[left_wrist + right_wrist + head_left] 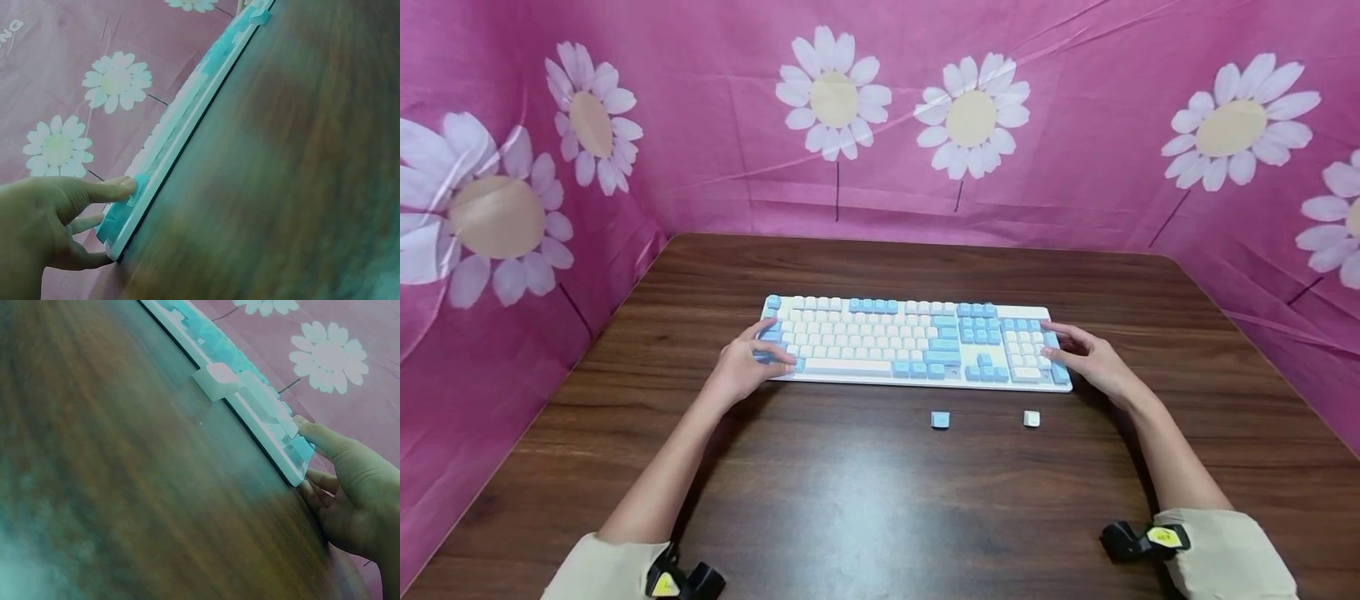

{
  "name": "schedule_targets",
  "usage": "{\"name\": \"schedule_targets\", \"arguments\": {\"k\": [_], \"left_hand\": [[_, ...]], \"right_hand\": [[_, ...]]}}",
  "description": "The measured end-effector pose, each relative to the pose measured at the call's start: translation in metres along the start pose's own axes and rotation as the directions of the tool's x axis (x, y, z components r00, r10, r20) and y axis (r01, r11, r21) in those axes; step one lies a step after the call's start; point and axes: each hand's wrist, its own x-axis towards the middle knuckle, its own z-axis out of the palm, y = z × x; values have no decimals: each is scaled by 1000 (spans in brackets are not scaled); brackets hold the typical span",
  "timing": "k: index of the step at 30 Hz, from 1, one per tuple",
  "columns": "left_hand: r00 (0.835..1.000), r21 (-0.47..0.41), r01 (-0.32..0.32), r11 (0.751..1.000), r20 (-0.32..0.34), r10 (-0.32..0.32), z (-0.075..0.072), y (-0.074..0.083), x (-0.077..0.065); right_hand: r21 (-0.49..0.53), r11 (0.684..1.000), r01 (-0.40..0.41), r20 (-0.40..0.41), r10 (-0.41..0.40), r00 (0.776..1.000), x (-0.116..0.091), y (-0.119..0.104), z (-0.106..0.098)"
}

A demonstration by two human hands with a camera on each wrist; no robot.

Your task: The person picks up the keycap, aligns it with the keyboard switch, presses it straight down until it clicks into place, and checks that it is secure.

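A white and light-blue keyboard (pixel 880 342) lies across the wooden table. At its left end my left hand (pixel 748 360) grips it, the thumb over the front corner keys and the fingers along the side edge. My right hand (pixel 1093 360) holds the opposite end, with its thumb on the number pad's edge; in the right wrist view some fingers (pixel 320 487) reach beside or under the corner. In front of the keyboard lie a blue keycap (pixel 940 420) and a white keycap (pixel 1032 419), apart from both hands. Parts of the end keys are hidden by the hands.
The dark wooden table (pixel 850 500) extends around the keyboard on all sides. Pink cloth (pixel 715 100) printed with large white daisies hangs behind and beside it. A black strapped device sits on each sleeve cuff, the right device (pixel 1142 540) above the tabletop.
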Motion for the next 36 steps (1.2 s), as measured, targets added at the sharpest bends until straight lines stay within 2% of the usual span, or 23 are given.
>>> {"name": "schedule_targets", "arguments": {"k": [7, 11, 13, 15, 17, 19, 21, 23, 29, 36], "left_hand": [[998, 2, -57, 998, -18, 57, -1, -1, 0], [998, -44, -54, 998, -38, 52, -3, -2, 1], [997, -94, -20, 995, -77, 12, -3, -3, 2], [990, -173, 31, 984, -131, -55, -2, -6, 4], [977, -263, 71, 962, -174, -120, -2, -11, 7], [970, -329, 94, 940, -183, -161, -2, -16, 11], [970, -376, 106, 920, -166, -180, -4, -22, 14], [975, -392, 113, 913, -131, -177, -6, -27, 20], [989, -348, 100, 932, -67, -132, -7, -40, 32], [993, -352, 79, 933, -53, -104, -10, -48, 37]], "right_hand": [[-38, 999, 2, -18, -2, 1000, 0, 0, 0], [-31, 1000, 5, -21, -6, 1000, 0, -2, 1], [-23, 1000, 7, -19, -7, 1000, -1, -3, 1], [-15, 1000, 7, -14, -7, 1000, -1, -4, 0], [-13, 1000, 8, -10, -8, 1000, -1, -4, 0], [-14, 1000, 10, -10, -10, 1000, -1, -5, 0], [-19, 1000, 8, -13, -9, 1000, -1, -5, 0], [-27, 1000, 10, -19, -11, 1000, -2, -5, -1], [-20, 1000, 15, -20, -16, 1000, -3, -3, 0], [-9, 1000, 10, -23, -10, 1000, -2, -4, 2]]}}
